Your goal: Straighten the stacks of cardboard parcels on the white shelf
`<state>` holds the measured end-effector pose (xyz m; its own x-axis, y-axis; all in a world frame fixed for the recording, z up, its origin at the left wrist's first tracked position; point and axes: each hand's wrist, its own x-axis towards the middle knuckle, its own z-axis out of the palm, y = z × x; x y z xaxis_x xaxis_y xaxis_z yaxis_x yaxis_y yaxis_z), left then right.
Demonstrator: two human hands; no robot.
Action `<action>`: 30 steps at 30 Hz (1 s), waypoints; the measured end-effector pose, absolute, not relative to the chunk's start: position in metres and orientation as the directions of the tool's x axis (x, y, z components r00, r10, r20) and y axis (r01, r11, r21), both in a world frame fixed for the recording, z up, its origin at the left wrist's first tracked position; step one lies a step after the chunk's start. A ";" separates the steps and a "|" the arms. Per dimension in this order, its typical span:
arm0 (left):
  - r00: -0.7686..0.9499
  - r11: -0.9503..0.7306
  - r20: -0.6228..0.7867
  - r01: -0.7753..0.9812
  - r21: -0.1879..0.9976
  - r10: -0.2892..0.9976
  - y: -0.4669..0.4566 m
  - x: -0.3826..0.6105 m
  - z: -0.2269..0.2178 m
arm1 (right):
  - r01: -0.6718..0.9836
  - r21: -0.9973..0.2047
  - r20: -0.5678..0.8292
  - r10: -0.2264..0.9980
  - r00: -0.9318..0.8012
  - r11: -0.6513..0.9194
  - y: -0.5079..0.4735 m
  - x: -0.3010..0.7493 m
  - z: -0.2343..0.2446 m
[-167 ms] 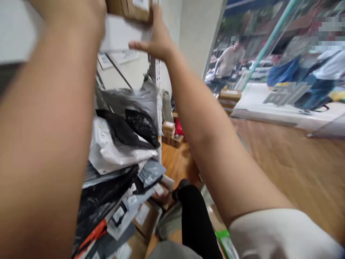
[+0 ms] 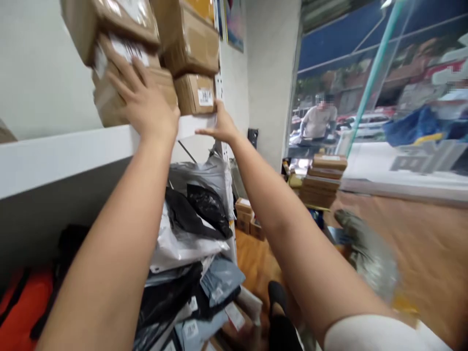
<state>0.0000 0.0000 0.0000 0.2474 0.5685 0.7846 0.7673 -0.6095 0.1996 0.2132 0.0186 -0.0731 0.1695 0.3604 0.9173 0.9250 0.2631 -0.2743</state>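
left hand [image 2: 146, 105] pressed flat, fingers [image 2: 122, 80] spread wide, against the front of a brown cardboard parcel with a white label [image 2: 109, 95], wedged low in a stack on the white shelf [image 2: 73, 151]. not gripped, only pushed. right hand [image 2: 219, 127] laid open against the shelf edge just beneath a small brown cardboard box marked with a numbered sticker [image 2: 197, 94], fingers extended, nothing held.

compared with a fifth of a second earlier: view tilted upward, so the whole stack of brown cartons [image 2: 183, 39] now in frame instead of only its bottom edge. left hand, then a blur at the top of frame, now settled on the parcel face. right hand kept near the same spot on the shelf edge, beside the small box. judged from this: parcel seated on the shelf, hands steadying rather than lifting.

below the shelf, a heap of grey, white and black plastic mailer bags [image 2: 190, 229], some labelled. further off, a pile of flat brown boxes [image 2: 323, 180] on the wooden floor [image 2: 402, 234], and beyond the glass front [image 2: 383, 97] another person [image 2: 318, 122] bent over something outdoors.
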 end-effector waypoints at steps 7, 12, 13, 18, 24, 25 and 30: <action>0.117 -0.511 0.884 0.847 0.150 0.453 0.007 0.001 -0.012 | 0.903 -0.374 0.885 0.373 0.279 0.213 0.006 0.203 -0.065; -0.001 -0.372 0.933 0.917 0.144 0.359 0.014 0.007 -0.011 | 0.821 -0.540 0.833 0.263 0.488 0.186 -0.013 0.214 0.010; -0.022 -0.354 0.936 0.923 0.154 0.351 0.014 0.009 -0.011 | 0.848 -0.494 0.868 0.167 0.468 0.194 -0.016 0.216 0.032; -0.137 -0.246 0.930 0.942 0.229 0.341 0.012 0.026 -0.009 | 0.883 -0.389 0.913 0.242 0.330 0.263 -0.024 0.208 0.120; -0.218 -0.110 0.925 0.959 0.263 0.311 0.017 0.043 -0.007 | 0.912 -0.379 0.878 0.373 0.301 0.157 -0.018 0.196 0.125; -0.219 -0.108 0.930 0.959 0.261 0.294 0.018 0.043 -0.007 | 0.906 -0.389 0.875 0.375 0.307 0.167 -0.015 0.197 0.122; -0.210 -0.125 0.937 0.960 0.252 0.278 0.017 0.034 -0.007 | 0.876 -0.424 0.889 0.289 0.354 0.229 0.001 0.195 0.111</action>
<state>0.0336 0.0172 -0.0067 -0.2096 0.2782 0.9374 0.9597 -0.1251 0.2517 0.1954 0.0008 0.1109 0.3545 0.2894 0.8891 0.8763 0.2289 -0.4239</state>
